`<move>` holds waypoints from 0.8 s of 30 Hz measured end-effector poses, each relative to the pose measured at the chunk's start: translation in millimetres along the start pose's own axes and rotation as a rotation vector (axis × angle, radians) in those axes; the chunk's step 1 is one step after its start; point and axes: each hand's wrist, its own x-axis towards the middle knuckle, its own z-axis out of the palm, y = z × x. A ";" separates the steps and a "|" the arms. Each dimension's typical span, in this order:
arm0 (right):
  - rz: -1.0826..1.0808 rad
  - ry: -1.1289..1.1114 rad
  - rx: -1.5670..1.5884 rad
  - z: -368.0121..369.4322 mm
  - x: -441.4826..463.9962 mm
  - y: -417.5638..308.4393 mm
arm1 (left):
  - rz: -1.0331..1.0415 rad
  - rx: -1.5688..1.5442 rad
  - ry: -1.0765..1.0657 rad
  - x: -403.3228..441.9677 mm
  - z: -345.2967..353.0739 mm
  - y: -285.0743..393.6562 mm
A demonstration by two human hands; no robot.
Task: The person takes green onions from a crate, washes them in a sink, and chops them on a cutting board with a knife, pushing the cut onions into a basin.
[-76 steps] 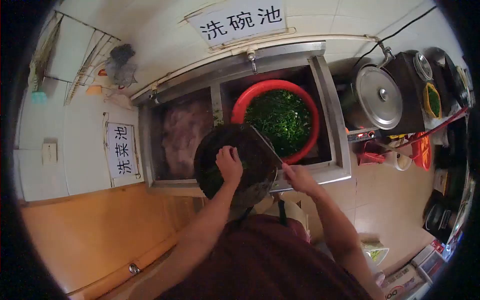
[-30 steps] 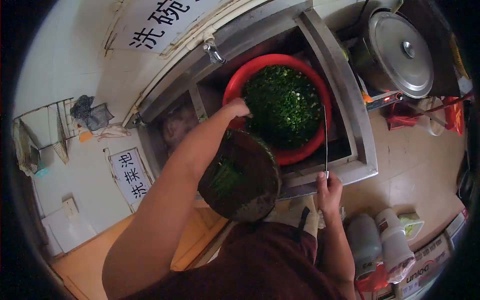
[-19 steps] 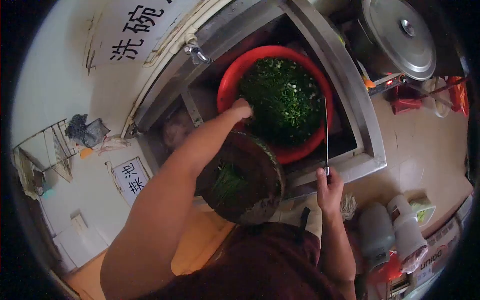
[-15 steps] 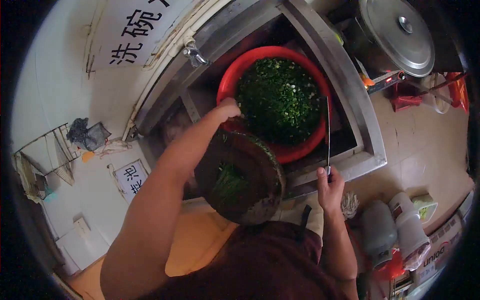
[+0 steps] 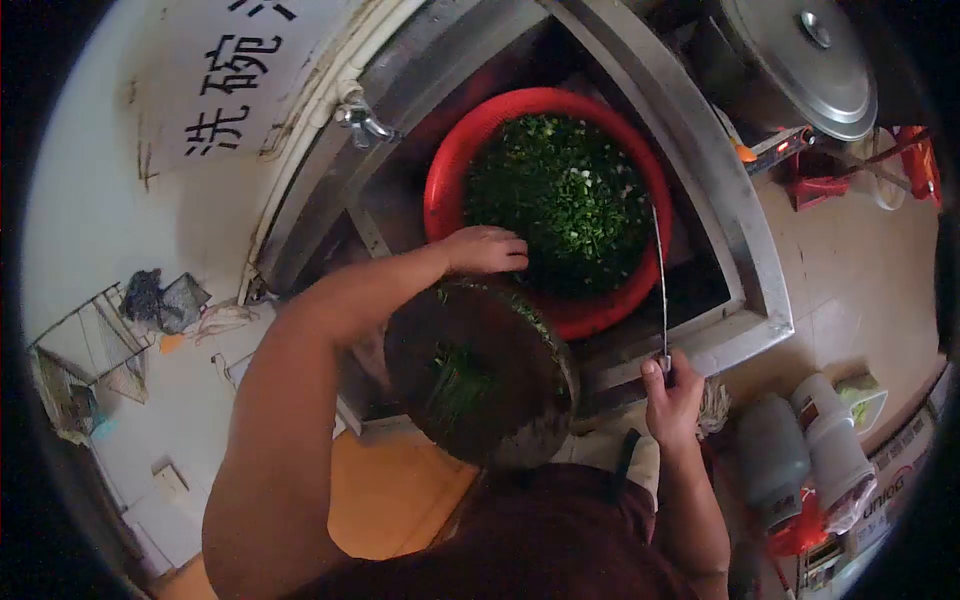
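My left hand (image 5: 487, 250) is over the near left rim of a red basin (image 5: 440, 190), palm down with its fingers bent together; what is under them, if anything, is hidden. Chopped greens (image 5: 560, 200) with white bits fill the basin, which sits in a metal sink (image 5: 735, 230). Just below that hand is a round dark chopping block (image 5: 500, 400), with a small pile of long cut greens (image 5: 460, 383) on it. My right hand (image 5: 674, 390) grips the handle of a knife (image 5: 662, 290), its blade seen edge-on and reaching over the basin's right side.
A lidded steel pot (image 5: 800, 60) stands beyond the sink at the upper right. The tap (image 5: 362, 120) juts from the wall at the upper left. Grey and white containers (image 5: 772, 450) and a carton (image 5: 885, 500) are on the floor at the lower right.
My left hand went from the block to the basin's rim, then slightly right, over the edge nearest the block. The knife moved from the block to the basin's right side. The view has turned.
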 end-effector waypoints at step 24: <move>0.010 0.061 0.080 9.1 -6.2 -10.3 | -0.143 -0.025 0.264 -53.6 -13.5 -19.9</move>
